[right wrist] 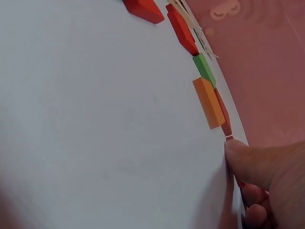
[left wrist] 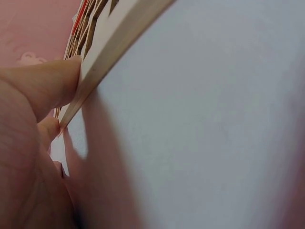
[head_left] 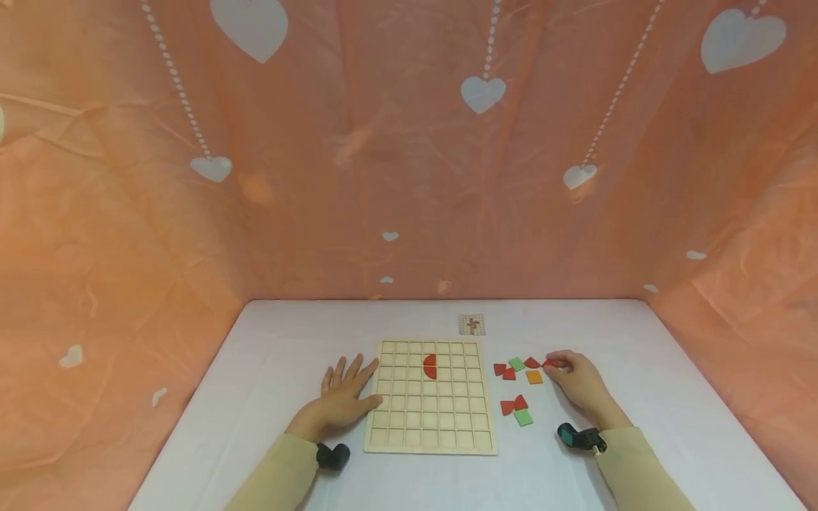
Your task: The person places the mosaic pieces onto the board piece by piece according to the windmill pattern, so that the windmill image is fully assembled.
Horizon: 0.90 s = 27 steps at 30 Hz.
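Note:
A wooden grid board point(head_left: 412, 452) lies on the white table, with two red quarter-round tiles point(head_left: 430, 372) in neighbouring cells of its upper part. My left hand point(head_left: 341, 403) is spread at the board's left side, thumb and a fingertip at the frame; in the left wrist view the thumb point(left wrist: 52, 81) presses against the rim. To the right of the board, my right hand point(head_left: 580, 387) pinches a red tile point(head_left: 548, 363) at the table surface. Fingers and thumb hide most of that tile. Another red tile point(head_left: 532, 363) lies just left of it.
Loose red tiles, green tiles point(head_left: 516, 363) and one orange tile point(head_left: 534, 377) lie right of the board. A nearer cluster includes another green tile point(head_left: 523, 417). Behind the board lies a small pattern card point(head_left: 472, 325). Orange cloth point(head_left: 409, 177) walls surround the table.

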Each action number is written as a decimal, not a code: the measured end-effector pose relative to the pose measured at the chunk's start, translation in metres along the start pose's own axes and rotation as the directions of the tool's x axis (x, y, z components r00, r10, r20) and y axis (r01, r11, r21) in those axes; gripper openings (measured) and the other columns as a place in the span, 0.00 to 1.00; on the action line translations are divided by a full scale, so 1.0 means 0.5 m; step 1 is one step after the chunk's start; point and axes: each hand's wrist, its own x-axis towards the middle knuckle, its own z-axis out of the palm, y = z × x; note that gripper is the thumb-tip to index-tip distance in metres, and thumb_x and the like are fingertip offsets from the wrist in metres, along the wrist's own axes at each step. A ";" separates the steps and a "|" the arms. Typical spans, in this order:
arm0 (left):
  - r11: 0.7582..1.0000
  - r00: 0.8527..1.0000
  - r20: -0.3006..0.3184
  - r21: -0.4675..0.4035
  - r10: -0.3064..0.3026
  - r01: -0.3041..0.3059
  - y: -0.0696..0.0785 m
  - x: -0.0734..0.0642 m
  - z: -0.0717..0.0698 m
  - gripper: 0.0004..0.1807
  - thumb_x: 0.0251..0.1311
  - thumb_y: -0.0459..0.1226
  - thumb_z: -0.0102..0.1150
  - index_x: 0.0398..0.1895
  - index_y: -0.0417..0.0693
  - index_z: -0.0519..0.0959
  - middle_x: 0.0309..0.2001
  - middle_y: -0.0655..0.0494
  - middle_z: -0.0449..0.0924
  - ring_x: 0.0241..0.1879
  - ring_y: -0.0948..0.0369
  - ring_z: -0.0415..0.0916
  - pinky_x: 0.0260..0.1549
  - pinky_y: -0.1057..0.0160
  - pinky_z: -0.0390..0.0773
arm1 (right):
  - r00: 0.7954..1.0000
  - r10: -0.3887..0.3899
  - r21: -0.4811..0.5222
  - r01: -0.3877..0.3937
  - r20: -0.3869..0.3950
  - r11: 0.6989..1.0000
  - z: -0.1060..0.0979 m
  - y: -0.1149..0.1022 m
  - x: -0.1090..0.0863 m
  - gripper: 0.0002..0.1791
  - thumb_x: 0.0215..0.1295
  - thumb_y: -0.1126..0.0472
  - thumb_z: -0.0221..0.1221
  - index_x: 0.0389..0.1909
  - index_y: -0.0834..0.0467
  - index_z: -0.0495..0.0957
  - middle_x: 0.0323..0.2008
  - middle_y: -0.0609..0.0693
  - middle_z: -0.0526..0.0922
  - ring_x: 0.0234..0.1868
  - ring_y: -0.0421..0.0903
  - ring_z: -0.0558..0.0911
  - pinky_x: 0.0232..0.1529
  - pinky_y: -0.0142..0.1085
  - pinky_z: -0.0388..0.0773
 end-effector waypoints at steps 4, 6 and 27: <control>1.000 1.000 -0.003 0.010 0.000 0.000 -0.001 0.001 -0.002 0.40 0.66 0.55 0.52 0.77 0.56 0.50 0.77 0.46 0.35 0.73 0.44 0.20 0.66 0.41 0.22 | 1.000 0.009 0.003 -0.009 0.001 1.000 -0.003 0.000 0.006 0.24 0.70 0.50 0.57 0.60 0.59 0.71 0.53 0.60 0.73 0.53 0.57 0.69 0.54 0.54 0.69; 1.000 1.000 -0.005 0.010 0.005 -0.005 0.000 0.001 -0.003 0.40 0.66 0.55 0.52 0.77 0.56 0.51 0.77 0.46 0.35 0.73 0.44 0.20 0.66 0.41 0.22 | 1.000 0.009 0.004 -0.009 -0.001 1.000 -0.003 0.001 0.008 0.24 0.70 0.50 0.57 0.59 0.60 0.71 0.52 0.60 0.74 0.51 0.57 0.69 0.51 0.52 0.70; 1.000 1.000 0.007 -0.011 -0.002 0.002 -0.001 -0.001 -0.001 0.41 0.65 0.56 0.52 0.77 0.57 0.50 0.77 0.47 0.34 0.73 0.45 0.19 0.66 0.42 0.21 | 0.998 0.004 -0.007 -0.004 0.056 1.000 -0.041 -0.012 -0.009 0.17 0.68 0.51 0.59 0.44 0.61 0.73 0.36 0.54 0.75 0.41 0.52 0.72 0.40 0.41 0.71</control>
